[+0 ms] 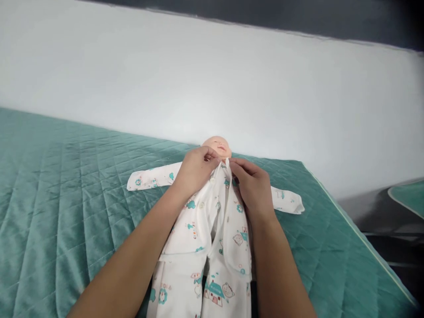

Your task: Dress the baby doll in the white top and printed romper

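Observation:
A baby doll (221, 142) lies on its back with its head toward the wall. It wears a white printed jacket (185, 229) with teal and brown figures, its sleeves spread to both sides, and matching trousers (215, 293). Down the front the jacket hangs apart below the neck, with pale buttons on the left edge. At the collar, my left hand (197, 170) pinches the left edge near the doll's chin. My right hand (255, 185) pinches the right edge of the collar, close beside it. The fingertips partly hide the top of the collar.
A green quilted cover (82, 198) spreads under the doll, with a light piped edge on the right. Behind it rises a white wall (198, 79) with a dark band on top. Another green surface (410, 196) stands at the far right, past a gap.

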`<state>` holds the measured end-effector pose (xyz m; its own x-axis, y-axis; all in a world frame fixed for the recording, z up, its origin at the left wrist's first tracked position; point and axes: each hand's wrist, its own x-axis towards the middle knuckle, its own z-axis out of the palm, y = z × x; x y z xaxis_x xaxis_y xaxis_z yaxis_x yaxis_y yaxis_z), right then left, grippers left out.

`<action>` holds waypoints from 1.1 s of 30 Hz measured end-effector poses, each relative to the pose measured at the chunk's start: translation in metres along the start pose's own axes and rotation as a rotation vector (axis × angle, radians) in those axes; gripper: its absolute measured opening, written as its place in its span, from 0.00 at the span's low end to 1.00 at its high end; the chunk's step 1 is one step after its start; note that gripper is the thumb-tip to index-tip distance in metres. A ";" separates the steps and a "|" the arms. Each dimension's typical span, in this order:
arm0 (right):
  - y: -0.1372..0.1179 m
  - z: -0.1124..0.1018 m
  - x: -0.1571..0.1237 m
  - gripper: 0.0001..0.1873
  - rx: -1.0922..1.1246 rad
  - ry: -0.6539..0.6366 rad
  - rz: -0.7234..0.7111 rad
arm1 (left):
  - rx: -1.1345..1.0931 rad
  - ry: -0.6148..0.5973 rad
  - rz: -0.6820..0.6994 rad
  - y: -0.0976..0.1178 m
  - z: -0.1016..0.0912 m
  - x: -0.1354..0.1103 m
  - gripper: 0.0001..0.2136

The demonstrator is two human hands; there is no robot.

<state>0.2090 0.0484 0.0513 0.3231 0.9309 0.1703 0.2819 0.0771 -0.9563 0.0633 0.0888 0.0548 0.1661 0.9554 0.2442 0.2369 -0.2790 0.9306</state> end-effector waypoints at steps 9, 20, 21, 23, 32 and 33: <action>0.007 0.004 0.000 0.12 -0.091 -0.031 -0.118 | -0.016 -0.064 -0.021 -0.007 -0.002 0.001 0.07; 0.013 0.003 0.001 0.12 -0.098 -0.091 -0.101 | 0.047 -0.169 0.030 -0.011 -0.008 0.001 0.09; 0.013 0.003 0.001 0.12 -0.103 -0.096 -0.102 | 0.052 -0.178 0.032 -0.011 -0.008 0.001 0.10; 0.014 0.003 0.002 0.12 -0.115 -0.112 -0.099 | 0.060 -0.179 0.034 -0.012 -0.007 0.000 0.11; 0.013 0.002 0.003 0.13 -0.147 -0.163 -0.095 | 0.071 -0.146 -0.026 -0.006 0.003 -0.003 0.11; 0.013 0.002 0.003 0.14 -0.150 -0.156 -0.082 | 0.085 -0.132 -0.031 -0.007 0.004 -0.002 0.10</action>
<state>0.2115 0.0530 0.0389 0.1533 0.9686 0.1959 0.4363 0.1115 -0.8928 0.0649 0.0880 0.0470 0.2803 0.9442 0.1729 0.3233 -0.2625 0.9092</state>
